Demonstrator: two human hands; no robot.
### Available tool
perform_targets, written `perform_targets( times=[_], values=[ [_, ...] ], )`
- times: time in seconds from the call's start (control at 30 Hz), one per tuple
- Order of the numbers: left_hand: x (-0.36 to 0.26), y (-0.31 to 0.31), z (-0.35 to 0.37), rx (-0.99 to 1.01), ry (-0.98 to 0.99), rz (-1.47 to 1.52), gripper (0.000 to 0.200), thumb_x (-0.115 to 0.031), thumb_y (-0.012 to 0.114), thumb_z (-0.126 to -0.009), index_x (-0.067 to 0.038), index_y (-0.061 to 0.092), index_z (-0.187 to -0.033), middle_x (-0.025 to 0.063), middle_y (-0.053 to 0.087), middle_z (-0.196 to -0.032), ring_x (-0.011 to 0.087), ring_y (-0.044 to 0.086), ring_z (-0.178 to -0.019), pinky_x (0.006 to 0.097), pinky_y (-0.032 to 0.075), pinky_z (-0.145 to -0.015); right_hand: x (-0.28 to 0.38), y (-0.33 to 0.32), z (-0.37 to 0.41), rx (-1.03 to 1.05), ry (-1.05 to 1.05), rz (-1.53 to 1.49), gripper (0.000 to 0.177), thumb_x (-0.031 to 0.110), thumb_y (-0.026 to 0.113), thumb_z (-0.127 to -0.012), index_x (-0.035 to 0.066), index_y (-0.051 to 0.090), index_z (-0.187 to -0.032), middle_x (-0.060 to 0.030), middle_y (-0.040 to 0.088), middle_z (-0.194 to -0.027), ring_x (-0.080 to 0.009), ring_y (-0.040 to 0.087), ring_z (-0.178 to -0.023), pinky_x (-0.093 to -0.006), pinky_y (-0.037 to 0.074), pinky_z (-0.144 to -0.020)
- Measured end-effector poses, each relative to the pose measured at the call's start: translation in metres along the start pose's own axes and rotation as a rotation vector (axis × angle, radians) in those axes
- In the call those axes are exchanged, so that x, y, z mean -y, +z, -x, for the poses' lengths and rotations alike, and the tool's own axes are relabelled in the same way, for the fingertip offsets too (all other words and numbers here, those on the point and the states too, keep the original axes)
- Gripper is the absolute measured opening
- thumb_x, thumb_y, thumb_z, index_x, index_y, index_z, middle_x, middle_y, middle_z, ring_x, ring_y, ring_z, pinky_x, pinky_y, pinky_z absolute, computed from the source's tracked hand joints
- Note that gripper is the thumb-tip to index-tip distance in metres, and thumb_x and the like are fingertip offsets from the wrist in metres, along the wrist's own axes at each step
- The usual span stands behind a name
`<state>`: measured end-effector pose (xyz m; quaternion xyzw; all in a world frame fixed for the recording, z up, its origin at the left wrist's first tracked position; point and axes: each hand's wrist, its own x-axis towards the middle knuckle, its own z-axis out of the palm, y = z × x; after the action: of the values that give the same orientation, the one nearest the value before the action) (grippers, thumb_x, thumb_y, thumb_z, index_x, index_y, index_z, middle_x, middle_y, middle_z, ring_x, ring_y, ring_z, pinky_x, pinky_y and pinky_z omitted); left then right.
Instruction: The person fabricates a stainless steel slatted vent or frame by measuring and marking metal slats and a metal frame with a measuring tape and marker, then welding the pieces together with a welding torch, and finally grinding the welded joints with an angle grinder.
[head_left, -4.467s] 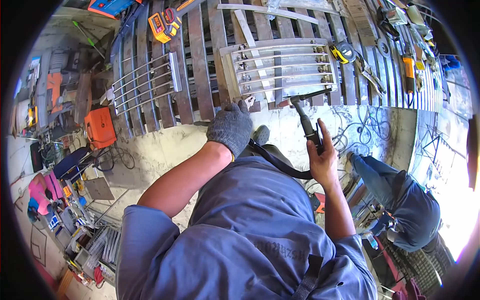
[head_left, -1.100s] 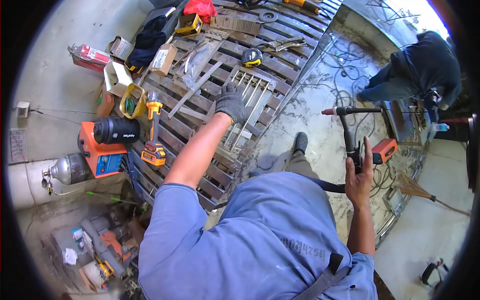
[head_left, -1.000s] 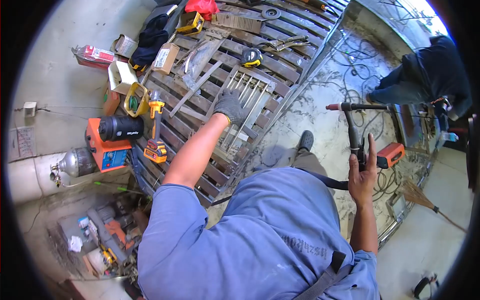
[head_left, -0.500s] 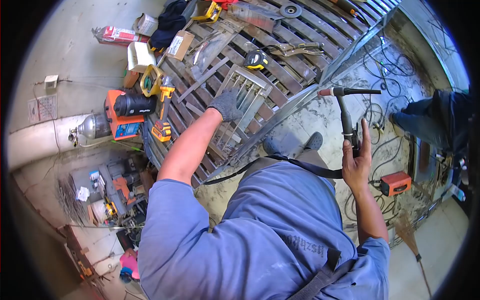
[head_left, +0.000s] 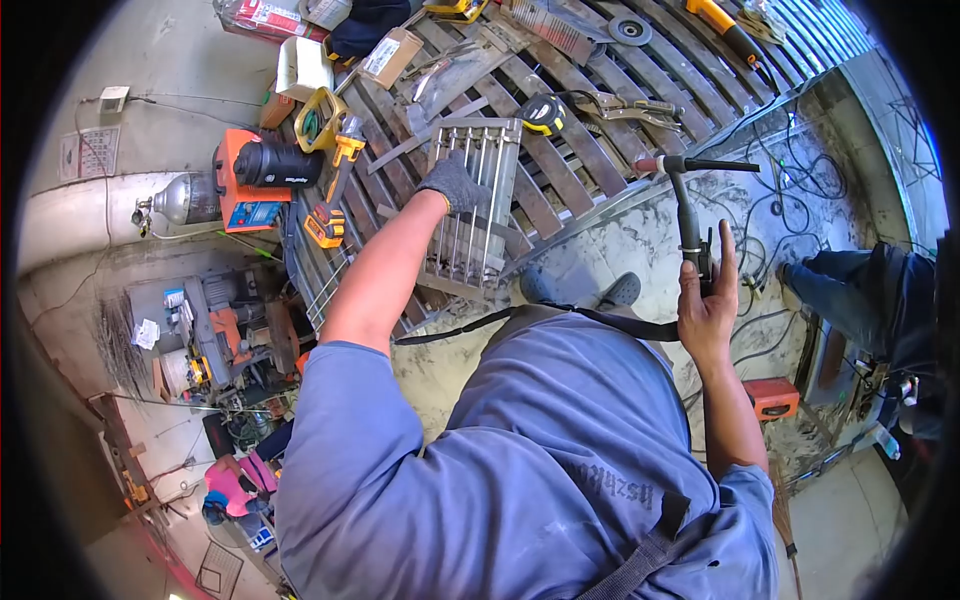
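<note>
My left hand (head_left: 455, 184), in a dark grey knit glove, holds a metal frame with several parallel rods (head_left: 478, 215) near its left side. The frame lies on the slatted metal table (head_left: 567, 150). My bare right hand (head_left: 708, 305) grips a welding torch (head_left: 687, 210) by its handle, with the index finger stretched upward. The torch head is above the hand, off the table's front edge. Near the frame's upper right corner lie a yellow and black tape measure (head_left: 542, 114) and locking pliers (head_left: 630, 108).
A cordless tool (head_left: 345, 155), a battery (head_left: 325, 226), a small box (head_left: 392, 56) and an orange machine (head_left: 240, 180) sit to the left. A grinding disc (head_left: 630, 30) lies at the back. Another person's legs (head_left: 850, 295) are at right, near floor cables (head_left: 790, 205) and a red case (head_left: 772, 398).
The rod frame has turned on the table under my left hand and now lies more upright in view. The camera view has shifted a little. My right hand still holds the torch.
</note>
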<state>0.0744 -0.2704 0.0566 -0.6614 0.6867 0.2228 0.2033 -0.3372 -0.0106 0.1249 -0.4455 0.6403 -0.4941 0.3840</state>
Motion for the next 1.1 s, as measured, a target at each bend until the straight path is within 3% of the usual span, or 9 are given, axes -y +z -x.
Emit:
perform_targets(
  times=[0.13,0.33,0.5,0.6,0.73,0.83,0.93,1.03,1.1],
  values=[
    [0.019,0.006,-0.023,-0.071,-0.114,-0.013,0.123,-0.062,0.089,-0.073,0.011,0.042,-0.160,0.0356,0.059,-0.153,0.0438,0.062,-0.142,0.0449,0.052,-0.119,-0.002,0.000,-0.005,-0.043,-0.070,0.043,0.074,0.012,0.065,-0.113,0.012,0.027,-0.176,0.0024,0.060,-0.091,-0.0052,0.043,-0.071,-0.0235,0.036,-0.062],
    [0.052,0.005,-0.052,-0.086,-0.247,0.040,0.123,-0.073,0.085,-0.072,0.011,0.052,-0.156,0.0326,0.062,-0.153,0.0401,0.064,-0.141,0.0436,0.050,-0.120,0.006,-0.011,-0.006,-0.031,0.006,0.020,0.075,0.008,0.066,-0.112,0.010,0.027,-0.176,-0.0045,0.068,-0.104,-0.0103,0.055,-0.087,-0.0263,0.047,-0.079],
    [0.147,0.070,-0.142,0.084,-0.127,-0.055,0.094,-0.079,0.065,-0.089,-0.013,0.063,-0.156,0.0195,0.065,-0.156,0.0358,0.064,-0.142,0.0438,0.052,-0.117,0.007,-0.017,-0.009,-0.028,-0.006,0.010,0.074,0.009,0.065,-0.112,0.010,0.028,-0.176,-0.0053,0.069,-0.107,-0.0104,0.055,-0.088,-0.0267,0.048,-0.081],
    [0.100,0.043,-0.065,0.125,-0.382,0.634,0.091,-0.075,0.062,-0.092,-0.013,0.061,-0.158,0.0181,0.067,-0.154,0.0357,0.067,-0.137,0.0501,0.055,-0.112,0.004,-0.018,-0.016,-0.029,-0.023,0.021,0.072,0.009,0.066,-0.111,0.010,0.031,-0.175,-0.0074,0.070,-0.114,-0.0116,0.058,-0.090,-0.0284,0.051,-0.085],
    [0.107,0.052,-0.062,0.326,-0.527,0.892,0.061,-0.053,0.053,-0.108,-0.013,0.064,-0.152,0.0147,0.070,-0.143,0.0377,0.070,-0.123,0.0631,0.063,-0.086,0.008,-0.017,-0.025,-0.007,-0.054,0.069,0.071,0.008,0.068,-0.109,0.010,0.037,-0.173,-0.0105,0.072,-0.118,-0.0133,0.061,-0.092,-0.0310,0.053,-0.086],
    [0.141,0.087,-0.078,0.250,-0.483,0.898,0.070,-0.059,0.056,-0.105,-0.010,0.062,-0.156,0.0164,0.064,-0.153,0.0374,0.063,-0.136,0.0549,0.056,-0.103,0.006,-0.010,-0.039,0.018,-0.110,0.148,0.072,0.011,0.069,-0.108,0.014,0.038,-0.173,-0.0139,0.073,-0.115,-0.0155,0.063,-0.088,-0.0339,0.055,-0.084],
    [0.176,0.125,-0.122,-0.093,-0.285,0.545,0.081,-0.064,0.059,-0.102,-0.007,0.059,-0.159,0.0182,0.058,-0.163,0.0371,0.056,-0.149,0.0467,0.049,-0.120,0.007,0.002,-0.050,0.072,-0.077,0.195,0.071,0.013,0.069,-0.109,0.015,0.038,-0.173,-0.0123,0.073,-0.104,-0.0163,0.064,-0.084,-0.0358,0.055,-0.080],
    [0.116,0.063,-0.040,-0.143,-0.594,0.324,0.096,-0.071,0.063,-0.096,-0.004,0.052,-0.164,0.0227,0.048,-0.171,0.0393,0.043,-0.160,0.0440,0.035,-0.131,0.011,0.021,-0.060,0.148,-0.082,0.190,0.071,0.015,0.070,-0.108,0.015,0.040,-0.172,-0.0082,0.070,-0.092,-0.0155,0.062,-0.080,-0.0351,0.054,-0.076],
    [0.113,0.059,-0.012,-0.189,-0.478,0.342,0.098,-0.074,0.052,-0.099,-0.001,0.047,-0.165,0.0251,0.042,-0.173,0.0410,0.040,-0.162,0.0435,0.034,-0.132,0.018,0.037,-0.062,0.220,0.013,0.169,0.067,0.007,0.068,-0.109,0.011,0.042,-0.171,-0.0058,0.070,-0.105,-0.0104,0.057,-0.085,-0.0298,0.052,-0.079]
  ],
)
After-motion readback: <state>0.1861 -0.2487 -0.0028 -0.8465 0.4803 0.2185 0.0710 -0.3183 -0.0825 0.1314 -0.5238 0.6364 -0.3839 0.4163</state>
